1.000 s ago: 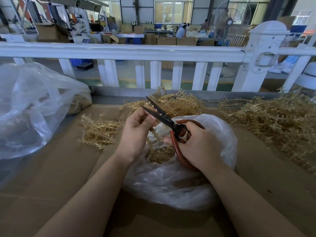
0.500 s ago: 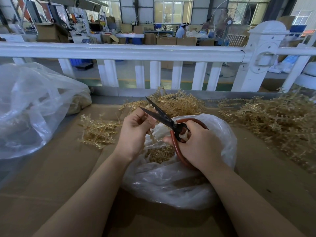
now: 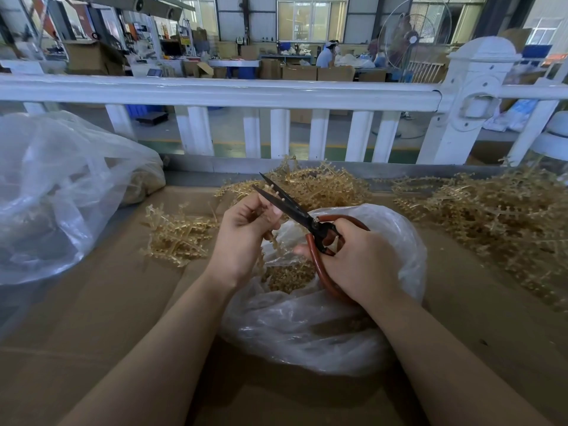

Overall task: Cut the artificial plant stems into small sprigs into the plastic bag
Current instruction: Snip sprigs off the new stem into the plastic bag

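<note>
On the brown cardboard table (image 3: 92,318), behind which runs a white fence (image 3: 215,90), a big clear bag (image 3: 55,192) sits far to the left. A wide heap of golden plastic plant stems (image 3: 491,216) lies on the right, with one more pile (image 3: 313,186) at the back and a small bunch (image 3: 175,238) on the left. Near the middle sits the plastic bag (image 3: 307,327), open at the top, with small cut sprigs (image 3: 289,275) inside. Over the bag, the right hand (image 3: 359,259) grips the red handles of the scissors (image 3: 295,210), whose black blades are spread apart. The left hand (image 3: 242,232) pinches one thin stem (image 3: 272,192) that pokes up between the blades.
</note>
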Motion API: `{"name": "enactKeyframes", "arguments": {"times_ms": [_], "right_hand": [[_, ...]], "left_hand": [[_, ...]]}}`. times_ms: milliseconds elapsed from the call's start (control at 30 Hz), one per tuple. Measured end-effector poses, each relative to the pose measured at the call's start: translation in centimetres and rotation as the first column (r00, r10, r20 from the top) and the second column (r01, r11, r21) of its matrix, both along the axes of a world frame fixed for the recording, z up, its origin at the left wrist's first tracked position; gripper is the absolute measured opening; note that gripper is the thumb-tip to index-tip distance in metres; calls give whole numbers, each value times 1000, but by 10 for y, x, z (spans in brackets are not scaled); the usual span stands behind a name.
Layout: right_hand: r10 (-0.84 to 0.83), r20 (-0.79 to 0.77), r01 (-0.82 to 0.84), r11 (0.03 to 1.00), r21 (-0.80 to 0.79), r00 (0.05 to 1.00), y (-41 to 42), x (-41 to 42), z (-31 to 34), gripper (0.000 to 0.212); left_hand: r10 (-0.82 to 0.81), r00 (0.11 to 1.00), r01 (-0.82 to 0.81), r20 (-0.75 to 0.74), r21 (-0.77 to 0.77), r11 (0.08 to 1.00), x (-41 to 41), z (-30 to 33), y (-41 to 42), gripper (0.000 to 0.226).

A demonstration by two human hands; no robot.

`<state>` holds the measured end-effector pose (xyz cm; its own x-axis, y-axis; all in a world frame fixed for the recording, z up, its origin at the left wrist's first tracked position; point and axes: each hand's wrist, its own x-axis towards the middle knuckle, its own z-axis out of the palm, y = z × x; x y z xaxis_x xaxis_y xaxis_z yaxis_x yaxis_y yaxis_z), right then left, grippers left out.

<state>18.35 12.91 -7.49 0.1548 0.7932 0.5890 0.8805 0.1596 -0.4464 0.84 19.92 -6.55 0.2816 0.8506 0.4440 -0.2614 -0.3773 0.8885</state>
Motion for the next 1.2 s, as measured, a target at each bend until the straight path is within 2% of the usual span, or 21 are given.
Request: {"name": "enactKeyframes", "arguments": {"times_ms": [133, 267, 433, 633, 800, 967, 1133, 1200], "right_hand": [[-1, -12, 1, 1000, 20, 1000, 0, -1, 0, 74], [0, -17, 0, 1000, 24, 1000, 0, 0, 0, 75], [31, -21, -30, 998, 57, 999, -1, -1, 1, 84], [51, -31, -49, 998, 47, 998, 1, -1, 1, 75], [-18, 26, 18, 1000, 19, 999, 1, -1, 0, 73], [-59, 42, 57, 998, 40, 997, 3, 1, -3, 64], [-74, 35, 71, 995, 65, 997, 5, 1, -2, 62], [-87, 67, 84, 995, 45, 994, 5, 1, -2, 66]], "left_hand": [[-14, 999, 15, 39, -5, 1000, 1, -2, 2, 30], [-8, 994, 11, 113, -27, 1000, -1, 2, 1, 12], [29, 994, -30, 105, 11, 999, -5, 7, 0, 19], [56, 994, -55, 92, -10, 998, -4, 8, -2, 19], [78, 996, -79, 32, 16, 997, -4, 5, -1, 16], [71, 996, -72, 51, 7, 997, -3, 6, -3, 24], [108, 992, -108, 59, -11, 994, -3, 4, -1, 21], [119, 992, -119, 28, -13, 993, -3, 4, -1, 11]]}}
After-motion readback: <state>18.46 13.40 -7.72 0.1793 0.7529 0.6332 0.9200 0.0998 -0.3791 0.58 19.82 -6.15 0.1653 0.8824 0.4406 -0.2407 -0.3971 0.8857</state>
